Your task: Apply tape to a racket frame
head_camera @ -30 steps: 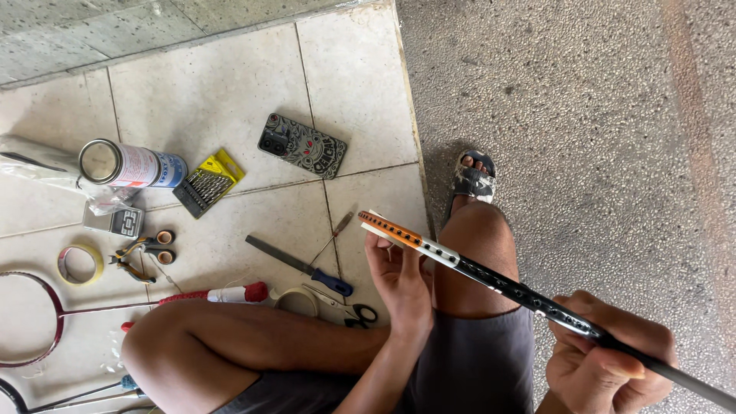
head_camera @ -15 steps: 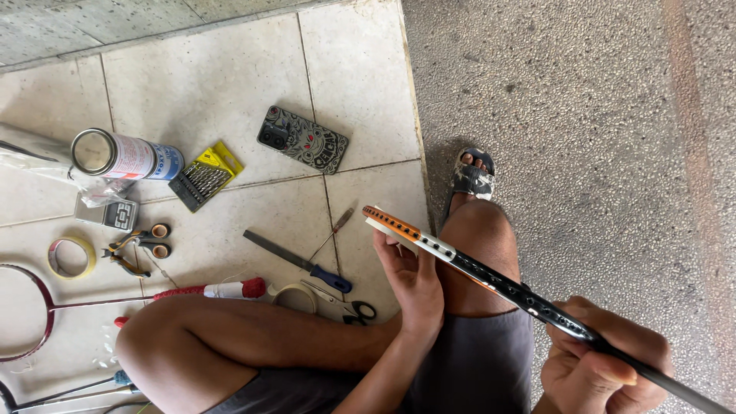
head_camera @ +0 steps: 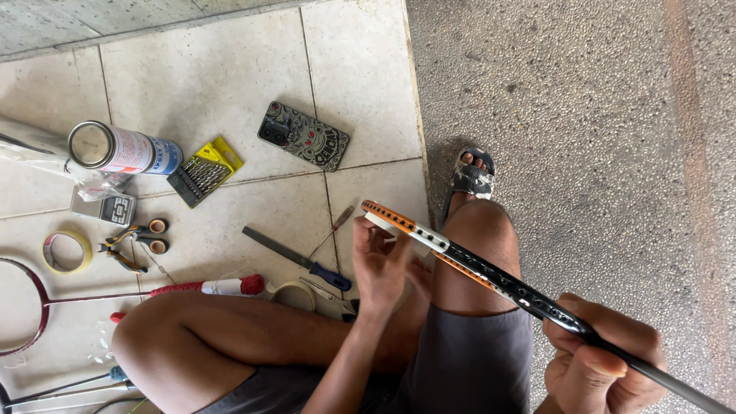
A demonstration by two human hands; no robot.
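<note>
Near the middle of the frame, the left hand point(head_camera: 381, 261) pinches the orange end of a black racket frame point(head_camera: 491, 277). Lower right, the right hand point(head_camera: 602, 360) grips it tight. Upper left lie a white-and-blue spray can point(head_camera: 126, 150), a yellow packet of drill bits point(head_camera: 204, 171), and a patterned phone point(head_camera: 303, 136).

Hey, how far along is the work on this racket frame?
Done: tools laid out, file and scissors on the tiles. In hand: right hand grips the racket frame, left hand fingers a white strip at its orange end. Left: no strings show on this stretch.
</note>
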